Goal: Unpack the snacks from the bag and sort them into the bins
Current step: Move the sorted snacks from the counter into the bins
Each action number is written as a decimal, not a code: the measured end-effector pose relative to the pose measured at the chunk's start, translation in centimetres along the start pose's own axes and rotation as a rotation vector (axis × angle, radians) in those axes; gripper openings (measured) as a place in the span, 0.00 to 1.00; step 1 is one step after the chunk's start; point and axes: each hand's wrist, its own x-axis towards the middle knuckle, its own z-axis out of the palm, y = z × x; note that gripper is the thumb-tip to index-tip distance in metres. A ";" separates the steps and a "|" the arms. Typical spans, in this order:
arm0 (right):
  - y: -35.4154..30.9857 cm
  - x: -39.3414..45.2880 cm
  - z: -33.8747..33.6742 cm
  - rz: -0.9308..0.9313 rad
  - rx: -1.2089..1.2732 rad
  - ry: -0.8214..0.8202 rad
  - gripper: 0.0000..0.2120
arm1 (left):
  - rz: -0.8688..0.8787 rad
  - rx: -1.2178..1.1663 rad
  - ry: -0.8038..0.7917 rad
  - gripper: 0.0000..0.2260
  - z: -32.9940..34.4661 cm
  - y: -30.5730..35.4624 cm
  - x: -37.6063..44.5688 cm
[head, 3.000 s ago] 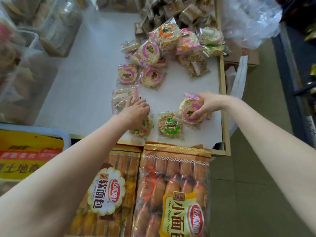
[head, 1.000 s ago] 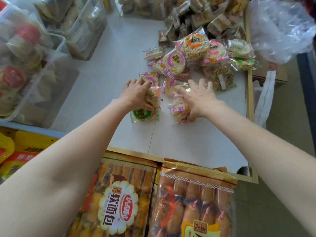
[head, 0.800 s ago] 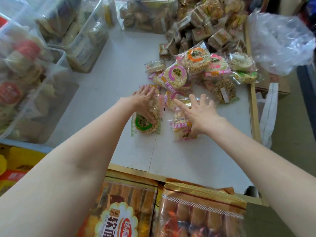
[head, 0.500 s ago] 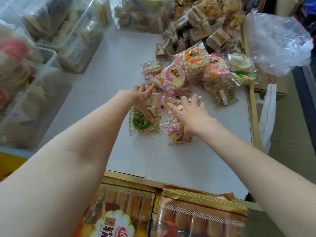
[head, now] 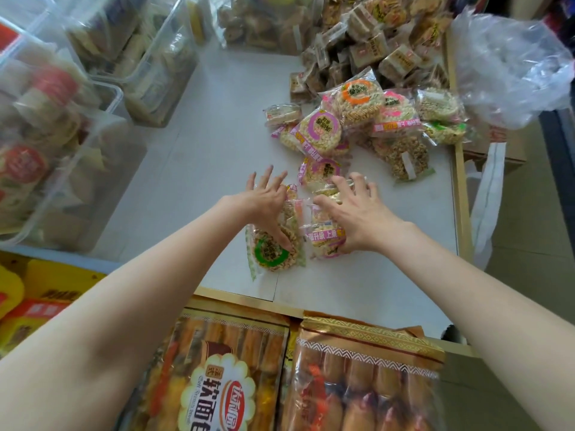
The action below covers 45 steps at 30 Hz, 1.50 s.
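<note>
Meanwhile, both splayed hands, left hand and right hand, press flat on clear-wrapped round snack packs.

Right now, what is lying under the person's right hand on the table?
Under the right hand lies a small stack of wrapped round snacks: a pink-banded packet shows below the palm and a clear-wrapped one by the fingertips. How many packets sit beneath is hidden by the hand.

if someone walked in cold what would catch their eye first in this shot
Probably the two bare arms reaching in, with the left hand and right hand spread over a small heap of round snack packs mid-table, the green-ringed pack nearest. Behind them lies a bigger pile of pink- and orange-ringed packs, with a crumpled clear plastic bag at the far right.
</note>
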 end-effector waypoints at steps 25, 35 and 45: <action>-3.2 -4.0 0.4 0.212 0.150 0.199 0.40 | -0.043 -0.280 0.316 0.45 2.7 1.8 -8.4; -19.4 -5.1 -12.4 -0.149 0.293 0.641 0.39 | -0.546 -0.960 0.951 0.46 10.4 -7.7 -30.1; -53.0 -9.1 -13.3 -0.872 0.186 0.786 0.41 | -1.000 -1.097 1.025 0.46 32.5 -13.6 -58.6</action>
